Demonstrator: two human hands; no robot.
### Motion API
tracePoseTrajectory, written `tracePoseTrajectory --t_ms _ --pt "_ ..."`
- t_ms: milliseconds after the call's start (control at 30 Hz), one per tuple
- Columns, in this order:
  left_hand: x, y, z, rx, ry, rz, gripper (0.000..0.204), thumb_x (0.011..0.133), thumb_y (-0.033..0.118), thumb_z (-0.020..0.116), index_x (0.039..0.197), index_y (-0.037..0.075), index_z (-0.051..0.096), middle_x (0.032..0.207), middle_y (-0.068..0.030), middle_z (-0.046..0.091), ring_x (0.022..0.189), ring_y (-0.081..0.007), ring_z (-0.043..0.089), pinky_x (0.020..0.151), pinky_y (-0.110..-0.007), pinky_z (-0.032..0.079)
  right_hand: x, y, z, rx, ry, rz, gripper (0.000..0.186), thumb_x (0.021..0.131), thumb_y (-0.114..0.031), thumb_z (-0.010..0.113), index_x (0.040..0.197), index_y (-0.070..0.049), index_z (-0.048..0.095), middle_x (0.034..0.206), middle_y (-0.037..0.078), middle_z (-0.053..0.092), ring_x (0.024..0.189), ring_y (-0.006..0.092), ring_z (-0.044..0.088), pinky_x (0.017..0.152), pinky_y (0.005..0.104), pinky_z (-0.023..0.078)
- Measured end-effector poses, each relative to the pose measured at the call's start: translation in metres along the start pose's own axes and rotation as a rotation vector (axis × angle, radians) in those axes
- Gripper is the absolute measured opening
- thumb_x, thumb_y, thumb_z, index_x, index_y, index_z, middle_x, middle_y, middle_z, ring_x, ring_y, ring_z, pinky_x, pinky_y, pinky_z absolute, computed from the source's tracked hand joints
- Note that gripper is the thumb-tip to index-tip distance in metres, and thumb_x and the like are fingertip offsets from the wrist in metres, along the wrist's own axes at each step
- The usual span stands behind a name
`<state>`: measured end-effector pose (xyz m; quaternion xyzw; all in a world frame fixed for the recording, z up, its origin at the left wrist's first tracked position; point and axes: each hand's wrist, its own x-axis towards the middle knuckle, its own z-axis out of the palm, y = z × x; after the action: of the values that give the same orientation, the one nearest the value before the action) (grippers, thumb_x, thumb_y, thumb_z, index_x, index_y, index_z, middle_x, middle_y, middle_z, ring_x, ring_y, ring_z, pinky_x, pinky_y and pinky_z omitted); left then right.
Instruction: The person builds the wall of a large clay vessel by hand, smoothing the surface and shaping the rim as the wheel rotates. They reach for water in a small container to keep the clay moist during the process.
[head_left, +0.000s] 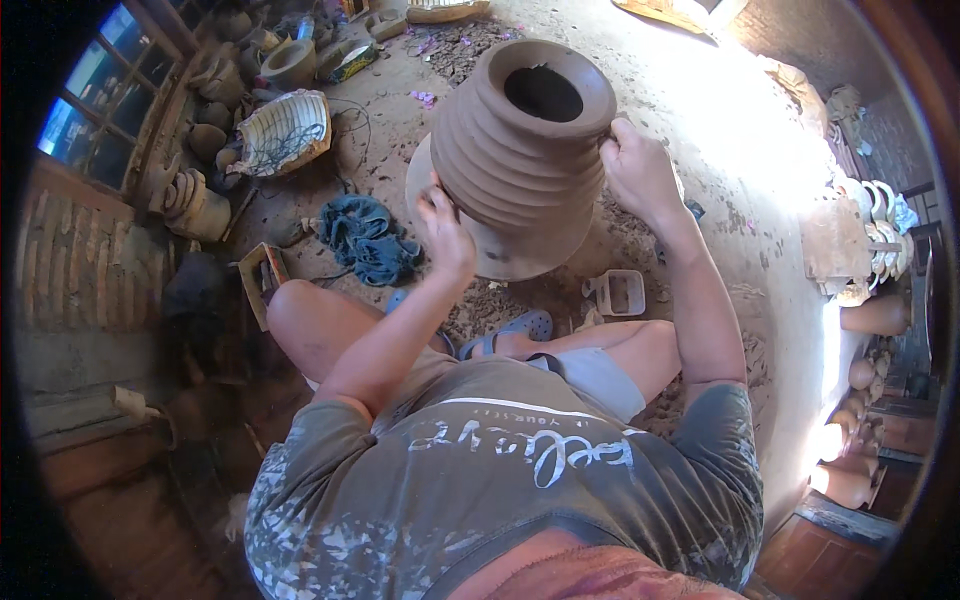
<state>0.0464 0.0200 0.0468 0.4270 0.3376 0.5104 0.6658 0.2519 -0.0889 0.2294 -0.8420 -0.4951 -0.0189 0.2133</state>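
Note:
A wet brown clay pot (510,160) with ridged, stepped sides and a wide flat rim stands upright on a round clay-smeared disc (530,255), in front of my crossed legs. My left hand (445,235) rests against the pot's lower left side, its fingers partly stretched along the clay and holding nothing I can see. At the right, just under the rim, my right hand (640,175) is closed with thumb and knuckles against the pot's shoulder. Whatever its curled fingers hold, if anything, is hidden. The pot's mouth is dark inside, with a small nick at its far edge.
A crumpled dark blue cloth (368,238) lies left of the disc. Near my right knee sits a small translucent tub (620,292). Clay crumbs cover the floor around. A broken-edged whitish basin (285,133) and several pots stand at the left; more pottery (875,315) lines the right wall.

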Motion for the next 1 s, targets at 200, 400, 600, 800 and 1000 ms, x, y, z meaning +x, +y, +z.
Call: tracePoseTrajectory --t_ms 200,400,600,800,1000 --pt "-0.076 -0.031 -0.032 -0.131 -0.254 -0.049 0.067 0.113 0.043 0.046 0.157 -0.002 0.024 0.164 -0.023 0.04 0.152 -0.0265 0.039 0.123 -0.039 0.031 0.006 0.001 0.009 -0.014 0.067 -0.044 0.024 0.099 -0.021 0.053 0.108 -0.001 0.065 0.09 0.029 0.069 0.087 0.0479 0.068 0.079 0.052 0.053" --pt "-0.015 0.012 -0.074 0.843 -0.3 0.006 0.044 0.105 0.035 0.061 0.13 -0.002 0.059 0.135 -0.0233 0.065 0.115 -0.0411 0.066 0.092 -0.051 0.051 0.004 -0.004 0.0 -0.088 0.063 -0.041 0.024 0.098 -0.019 0.053 0.106 0.0 0.065 0.091 0.027 0.068 0.086 0.044 0.069 0.079 0.0475 0.052" --pt "-0.001 -0.036 -0.106 1.54 -0.36 0.319 0.062 0.099 0.042 0.063 0.135 -0.008 0.055 0.152 -0.0341 0.049 0.146 -0.0475 0.042 0.119 -0.06 0.031 0.009 -0.027 -0.006 -0.166 0.005 -0.022 0.026 0.098 -0.024 0.052 0.1 -0.001 0.064 0.091 0.026 0.069 0.088 0.0442 0.069 0.08 0.0492 0.052" --pt "-0.043 -0.028 -0.077 1.665 -0.641 0.145 0.069 0.097 0.045 0.064 0.136 -0.01 0.054 0.151 -0.0485 0.039 0.146 -0.0586 0.036 0.123 -0.062 0.026 0.004 -0.034 -0.004 -0.304 -0.021 -0.011 0.028 0.096 -0.027 0.052 0.101 -0.003 0.066 0.094 0.026 0.071 0.091 0.0452 0.069 0.083 0.0519 0.052" --pt "-0.08 0.005 -0.058 1.622 -1.008 0.111 0.068 0.096 0.047 0.065 0.133 -0.01 0.056 0.145 -0.0502 0.044 0.144 -0.0617 0.038 0.122 -0.061 0.025 0.001 -0.048 -0.005 -0.363 -0.054 0.011 0.028 0.096 -0.024 0.052 0.102 0.0 0.065 0.099 0.029 0.07 0.098 0.0478 0.068 0.089 0.0546 0.051"
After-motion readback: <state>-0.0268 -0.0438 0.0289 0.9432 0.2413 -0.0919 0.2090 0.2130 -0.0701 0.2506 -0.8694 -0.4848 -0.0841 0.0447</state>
